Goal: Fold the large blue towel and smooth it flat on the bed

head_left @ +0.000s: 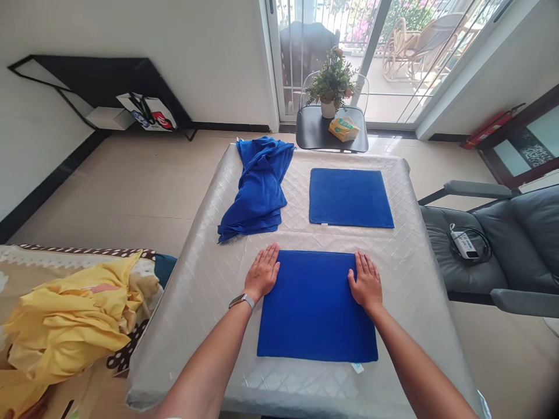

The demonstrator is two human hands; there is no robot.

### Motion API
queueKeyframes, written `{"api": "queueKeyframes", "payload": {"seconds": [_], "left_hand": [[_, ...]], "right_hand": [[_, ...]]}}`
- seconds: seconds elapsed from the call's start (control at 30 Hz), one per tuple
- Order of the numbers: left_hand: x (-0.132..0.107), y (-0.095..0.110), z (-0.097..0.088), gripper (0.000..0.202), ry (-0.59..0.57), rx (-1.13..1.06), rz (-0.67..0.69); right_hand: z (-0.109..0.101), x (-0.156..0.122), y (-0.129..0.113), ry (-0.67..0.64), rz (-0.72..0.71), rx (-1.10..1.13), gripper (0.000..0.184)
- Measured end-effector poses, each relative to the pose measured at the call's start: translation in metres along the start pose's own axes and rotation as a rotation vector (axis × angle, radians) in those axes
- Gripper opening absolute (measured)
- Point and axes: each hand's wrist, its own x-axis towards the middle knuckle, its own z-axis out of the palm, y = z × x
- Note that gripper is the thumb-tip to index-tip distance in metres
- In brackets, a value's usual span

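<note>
A flat blue cloth (317,314) lies squared in front of me on the covered table (209,326), a small white label showing at its near edge. My left hand (262,270) rests flat at its far left corner, fingers stretched out. At the far right corner my right hand (365,279) also lies flat, with the thumb apart and pointing inward. Beyond, to the right, is a second flat blue cloth (351,198). A crumpled heap of blue cloths (262,192) sits at the far left of the table.
Yellow fabric (74,314) is piled on the left. A grey armchair (458,221) at the right holds a power strip (463,244) with its cable. Behind the table, a black chair (312,131) bears a potted plant (329,87) and a tissue pack (344,128).
</note>
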Motion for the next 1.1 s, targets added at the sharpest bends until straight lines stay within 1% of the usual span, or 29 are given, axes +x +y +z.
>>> {"api": "queueKeyframes", "payload": {"seconds": [0.13, 0.2, 0.23, 0.3, 0.33, 0.37, 0.47, 0.53, 0.6, 0.67, 0.77, 0.83, 0.93, 1.03, 1.1], "left_hand": [[0.0, 0.001, -0.001, 0.06, -0.004, 0.021, 0.012], [0.001, 0.001, -0.002, 0.06, -0.01, 0.038, 0.016], [0.001, 0.001, -0.003, 0.06, -0.013, 0.043, 0.018], [0.001, 0.001, -0.003, 0.061, -0.016, 0.051, 0.021], [0.001, 0.001, -0.003, 0.061, -0.016, 0.054, 0.022], [0.001, 0.001, -0.003, 0.062, -0.014, 0.056, 0.021], [0.001, 0.0, 0.0, 0.062, -0.01, 0.06, 0.028], [0.001, -0.001, 0.001, 0.061, -0.012, 0.063, 0.036], [0.001, -0.001, 0.001, 0.061, -0.013, 0.068, 0.036], [0.001, -0.001, 0.001, 0.061, -0.014, 0.068, 0.032], [0.001, -0.001, -0.001, 0.061, -0.012, 0.05, 0.028], [0.002, 0.0, -0.001, 0.062, -0.006, 0.032, 0.024], [0.001, 0.0, -0.001, 0.062, 0.001, 0.018, 0.02], [0.001, 0.0, 0.0, 0.061, -0.001, 0.022, 0.023], [0.001, 0.0, 0.0, 0.061, -0.005, 0.027, 0.026]], "right_hand": [[-0.006, -0.001, 0.001, 0.024, -0.045, -0.046, 0.066], [-0.015, 0.0, -0.01, 0.055, -0.06, -0.062, 0.066], [-0.02, 0.001, -0.02, 0.07, -0.056, -0.061, 0.066], [-0.03, 0.003, -0.052, 0.084, -0.054, -0.028, 0.065], [-0.034, 0.005, -0.073, 0.082, -0.065, 0.005, 0.064], [-0.035, 0.007, -0.095, 0.07, -0.11, 0.049, 0.063], [-0.027, 0.009, -0.159, 0.0, -0.254, 0.181, 0.061], [-0.014, 0.009, -0.187, -0.034, -0.307, 0.229, 0.059], [-0.003, 0.007, -0.198, -0.056, -0.324, 0.251, 0.059], [0.003, 0.004, -0.194, -0.067, -0.322, 0.255, 0.059], [0.001, 0.002, -0.169, -0.068, -0.295, 0.228, 0.06], [-0.003, 0.001, -0.144, -0.066, -0.266, 0.191, 0.06], [-0.008, -0.001, -0.1, -0.074, -0.239, 0.123, 0.061], [-0.008, -0.003, -0.057, -0.081, -0.203, 0.062, 0.061], [-0.006, -0.005, -0.033, -0.074, -0.152, 0.035, 0.062]]}}
